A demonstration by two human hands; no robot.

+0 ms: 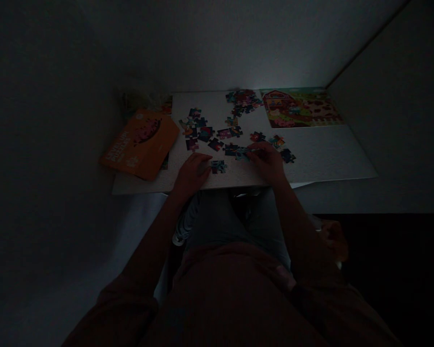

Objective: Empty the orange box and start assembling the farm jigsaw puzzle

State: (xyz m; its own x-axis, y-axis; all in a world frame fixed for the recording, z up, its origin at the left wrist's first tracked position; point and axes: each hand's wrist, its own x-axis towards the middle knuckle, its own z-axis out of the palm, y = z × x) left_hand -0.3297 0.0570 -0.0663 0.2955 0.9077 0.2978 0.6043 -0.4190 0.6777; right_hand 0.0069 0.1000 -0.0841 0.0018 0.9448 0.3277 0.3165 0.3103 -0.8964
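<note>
In dim light, my right hand (pixel 266 160) pinches the edge of a bluish jigsaw puzzle piece (pixel 242 154) low over the white table (pixel 329 154). That piece lies against or just beside a dark puzzle piece (pixel 231 149) on its left; I cannot tell if they are joined. My left hand (pixel 192 172) rests on the table near its front edge, fingers curved and apart. Just right of its fingertips lies another bluish-green puzzle piece (pixel 219 166). Several loose pieces, such as a dark blue one (pixel 215 144), are spread beyond both hands.
An orange puzzle box (pixel 141 142) lies tilted at the table's left end. A heap of puzzle pieces (pixel 245 99) sits at the back, beside a farm picture sheet (pixel 302 108). The wall (pixel 217 48) rises behind the table. Further pieces (pixel 287 155) lie right of my right hand.
</note>
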